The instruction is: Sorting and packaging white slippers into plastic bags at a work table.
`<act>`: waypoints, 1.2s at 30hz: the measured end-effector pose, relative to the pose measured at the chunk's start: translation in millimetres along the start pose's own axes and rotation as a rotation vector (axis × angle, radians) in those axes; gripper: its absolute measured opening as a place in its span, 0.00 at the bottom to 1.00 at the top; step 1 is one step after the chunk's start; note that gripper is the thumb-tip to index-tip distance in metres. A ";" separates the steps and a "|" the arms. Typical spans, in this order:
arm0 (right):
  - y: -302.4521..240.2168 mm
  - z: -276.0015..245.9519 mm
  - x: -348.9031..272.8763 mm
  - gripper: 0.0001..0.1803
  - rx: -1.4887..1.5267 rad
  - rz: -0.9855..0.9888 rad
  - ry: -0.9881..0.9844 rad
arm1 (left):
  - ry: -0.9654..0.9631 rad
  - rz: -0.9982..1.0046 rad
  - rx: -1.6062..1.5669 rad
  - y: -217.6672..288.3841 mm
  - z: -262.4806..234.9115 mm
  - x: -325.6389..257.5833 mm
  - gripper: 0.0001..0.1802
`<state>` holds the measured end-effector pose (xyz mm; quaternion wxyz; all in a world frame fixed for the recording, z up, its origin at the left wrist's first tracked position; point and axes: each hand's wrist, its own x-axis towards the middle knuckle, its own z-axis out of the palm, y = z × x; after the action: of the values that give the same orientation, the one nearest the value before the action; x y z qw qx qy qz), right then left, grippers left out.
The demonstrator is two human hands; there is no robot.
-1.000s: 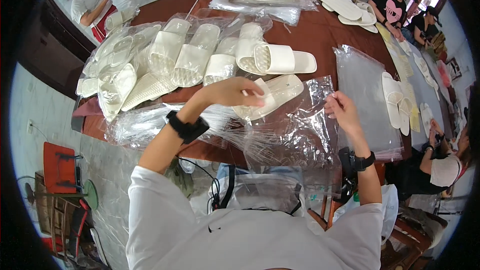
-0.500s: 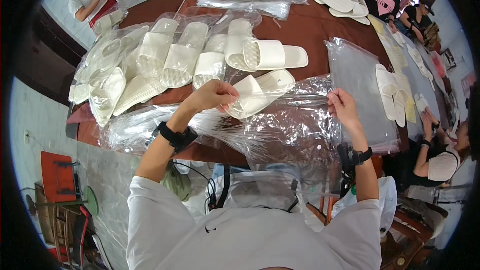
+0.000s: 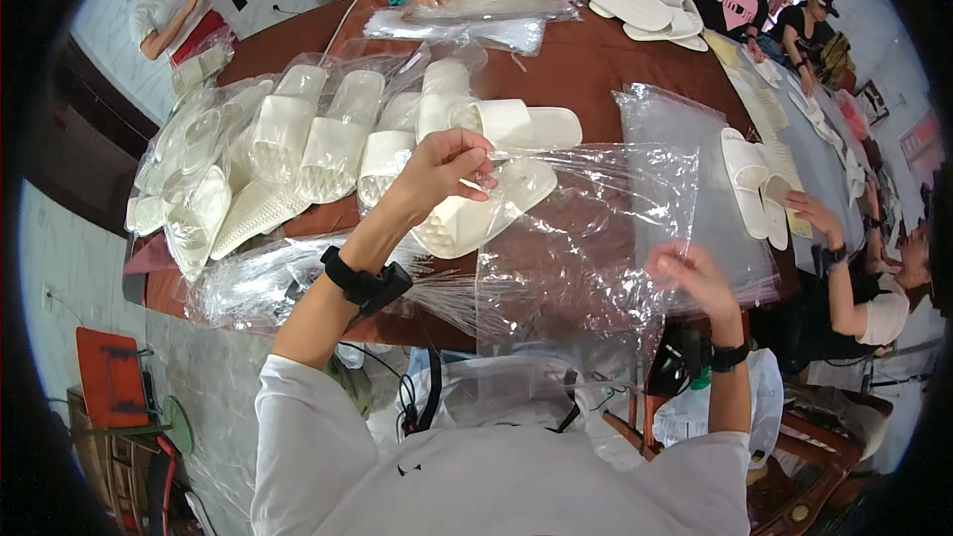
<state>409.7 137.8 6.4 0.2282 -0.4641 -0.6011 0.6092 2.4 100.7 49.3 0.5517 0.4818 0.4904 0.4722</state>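
My left hand pinches the upper corner of a clear plastic bag and lifts it off the table. My right hand grips the bag's lower right edge, so the bag hangs spread between both hands. Behind the bag lies a white slipper on the brown table, just under my left hand. A second white slipper lies beside it, farther from me.
Bagged white slippers are piled at the left. A heap of clear bags lies at the near table edge. Another bag stack with a slipper pair sits right. Other people work around the table.
Both hands have raised the clear bag and pulled it open wider. My left hand has moved up off the slipper; my right hand has dropped lower and nearer to me.
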 end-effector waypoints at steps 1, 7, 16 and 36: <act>11.3 -9.2 -5.1 0.12 -0.063 0.037 -0.100 | -0.014 0.023 -0.027 3.7 4.0 3.4 0.10; 3.8 -30.4 -35.8 0.12 -0.003 -0.044 0.253 | -0.037 0.050 0.203 19.0 16.4 20.4 0.10; -13.1 -115.7 -28.7 0.12 -0.056 -0.111 0.358 | -0.100 -0.066 -0.030 17.0 96.9 76.5 0.30; 50.2 -166.8 14.2 0.30 -1.253 -0.269 0.514 | 0.043 -0.246 -0.205 -71.9 200.9 208.4 0.18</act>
<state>557.2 227.8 -19.5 0.1260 -0.5596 -0.8190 -0.0161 221.2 287.5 -29.1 0.6411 0.3491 0.5067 0.4586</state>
